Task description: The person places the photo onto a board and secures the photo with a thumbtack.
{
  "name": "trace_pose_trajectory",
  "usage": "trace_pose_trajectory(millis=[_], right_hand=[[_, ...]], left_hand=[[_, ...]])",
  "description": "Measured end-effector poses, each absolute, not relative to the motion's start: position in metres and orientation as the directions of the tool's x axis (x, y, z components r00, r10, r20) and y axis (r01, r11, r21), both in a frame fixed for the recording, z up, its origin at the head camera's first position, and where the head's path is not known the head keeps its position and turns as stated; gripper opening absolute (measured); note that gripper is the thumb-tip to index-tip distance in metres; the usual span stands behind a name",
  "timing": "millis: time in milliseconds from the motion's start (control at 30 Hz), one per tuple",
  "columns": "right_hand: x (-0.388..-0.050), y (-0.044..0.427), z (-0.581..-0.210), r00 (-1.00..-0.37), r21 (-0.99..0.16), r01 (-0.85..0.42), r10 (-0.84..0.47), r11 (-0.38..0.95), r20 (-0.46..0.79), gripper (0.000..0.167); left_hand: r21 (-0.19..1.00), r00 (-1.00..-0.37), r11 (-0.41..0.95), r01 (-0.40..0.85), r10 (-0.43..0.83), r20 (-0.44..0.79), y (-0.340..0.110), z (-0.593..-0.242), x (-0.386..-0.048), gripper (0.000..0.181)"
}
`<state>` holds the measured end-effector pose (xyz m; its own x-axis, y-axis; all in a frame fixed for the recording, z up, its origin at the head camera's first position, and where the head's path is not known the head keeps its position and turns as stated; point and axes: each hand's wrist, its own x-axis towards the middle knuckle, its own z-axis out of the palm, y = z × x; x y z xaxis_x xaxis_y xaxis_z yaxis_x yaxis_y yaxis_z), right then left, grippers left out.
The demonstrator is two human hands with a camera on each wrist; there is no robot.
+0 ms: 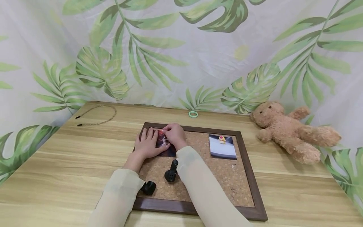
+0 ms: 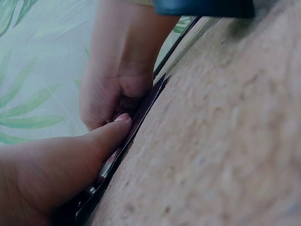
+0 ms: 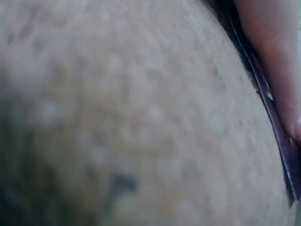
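A cork board (image 1: 198, 186) in a dark brown frame lies on the wooden table. On its upper left part is a dark photo (image 1: 169, 152), partly covered by both hands. My left hand (image 1: 147, 145) lies flat with fingers spread, pressing the photo's left side, its thumb across the picture. At the photo's top edge my right hand (image 1: 175, 135), fingers curled, pinches what looks like a small red pushpin (image 1: 161, 132), mostly hidden by the fingertips. In the left wrist view the left thumb presses the thin dark photo (image 2: 145, 107) beside the curled right hand (image 2: 117, 89).
A second photo (image 1: 222, 151) of a yellow toy sits on the board's upper right. Behind the board lies a mint green ring (image 1: 193, 114). A thin braided band (image 1: 106, 121) is at the back left, a brown teddy bear (image 1: 289, 129) at the right. Black wrist cameras (image 1: 171, 173) hang over the cork.
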<state>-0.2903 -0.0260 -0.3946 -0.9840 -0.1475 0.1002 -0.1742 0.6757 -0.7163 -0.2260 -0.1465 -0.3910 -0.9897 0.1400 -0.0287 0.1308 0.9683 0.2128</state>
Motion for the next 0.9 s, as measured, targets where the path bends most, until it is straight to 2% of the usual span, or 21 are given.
trace_pose_trajectory(millis=[733, 900], right_hand=[[-0.2872, -0.0282, -0.3863, -0.986, -0.628, -0.162, -0.151, 0.761, 0.072, 0.009], [-0.2871, -0.0272, -0.3885, -0.986, -0.646, -0.164, -0.153, 0.746, 0.073, 0.01]], left_hand=[[0.216, -0.99, 0.967, 0.134, 0.141, -0.018, -0.1439, -0.3854, -0.221, 0.085], [0.223, -0.988, 0.964, 0.143, 0.151, -0.02, -0.1447, -0.3856, -0.2223, 0.085]])
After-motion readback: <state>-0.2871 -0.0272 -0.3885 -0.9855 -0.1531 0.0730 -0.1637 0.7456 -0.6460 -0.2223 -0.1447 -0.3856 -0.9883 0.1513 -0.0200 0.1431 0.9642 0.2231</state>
